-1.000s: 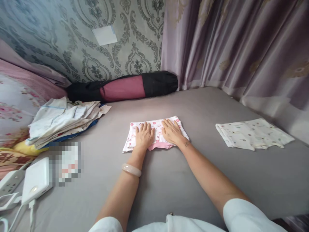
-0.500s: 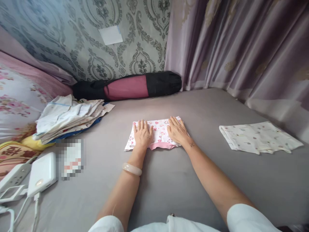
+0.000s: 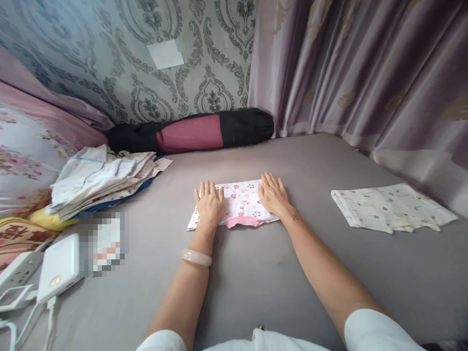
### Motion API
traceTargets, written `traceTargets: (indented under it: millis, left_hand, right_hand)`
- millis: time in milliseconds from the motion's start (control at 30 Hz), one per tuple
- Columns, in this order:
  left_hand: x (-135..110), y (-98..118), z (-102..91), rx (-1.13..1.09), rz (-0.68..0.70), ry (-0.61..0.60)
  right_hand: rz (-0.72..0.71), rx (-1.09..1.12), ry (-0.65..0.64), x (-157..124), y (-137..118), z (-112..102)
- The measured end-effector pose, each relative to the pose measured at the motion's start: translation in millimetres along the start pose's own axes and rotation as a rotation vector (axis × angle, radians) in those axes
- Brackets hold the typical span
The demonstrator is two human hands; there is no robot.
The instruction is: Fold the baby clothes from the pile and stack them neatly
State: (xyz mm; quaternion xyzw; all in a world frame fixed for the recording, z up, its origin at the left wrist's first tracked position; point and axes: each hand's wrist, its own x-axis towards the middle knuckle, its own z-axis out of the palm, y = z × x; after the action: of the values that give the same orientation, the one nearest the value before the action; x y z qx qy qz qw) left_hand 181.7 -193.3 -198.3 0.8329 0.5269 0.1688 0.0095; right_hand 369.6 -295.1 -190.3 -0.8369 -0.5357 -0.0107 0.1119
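while flat on pink-print cloth (image 3: 241, 202), l hand (image 3: 209, 204) & r hand (image 3: 273, 196) lie splayed, gripping nothing.

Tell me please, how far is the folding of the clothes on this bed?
Done: one cream cloth lies folded flat at the right of the bed. In hand: the left hand and right hand press flat and open on the two ends of a small pink garment, already folded into a strip. Left, it seems: the loose pile of clothes at the far left looks not yet folded.
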Motion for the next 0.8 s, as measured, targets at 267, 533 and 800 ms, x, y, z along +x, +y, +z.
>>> traceTargets:
  millis: [267, 533, 800]
  left_hand:
    - [4.0, -10.8, 6.0, -0.020, -0.024, -0.103]
    - [-4.0, -5.0, -4.0, -0.063, -0.014, 0.040]
    - [-31.2, -36.1, -21.8, -0.241, -0.022, 0.064]
  right_hand:
    - [0.080, 0.024, -0.108, 1.4, 8.9, 1.9]
    - [0.018, -0.030, -0.017, -2.0, -2.7, -3.1]
    - [-0.079, -0.006, -0.056, -8.2, -25.3, 11.8]
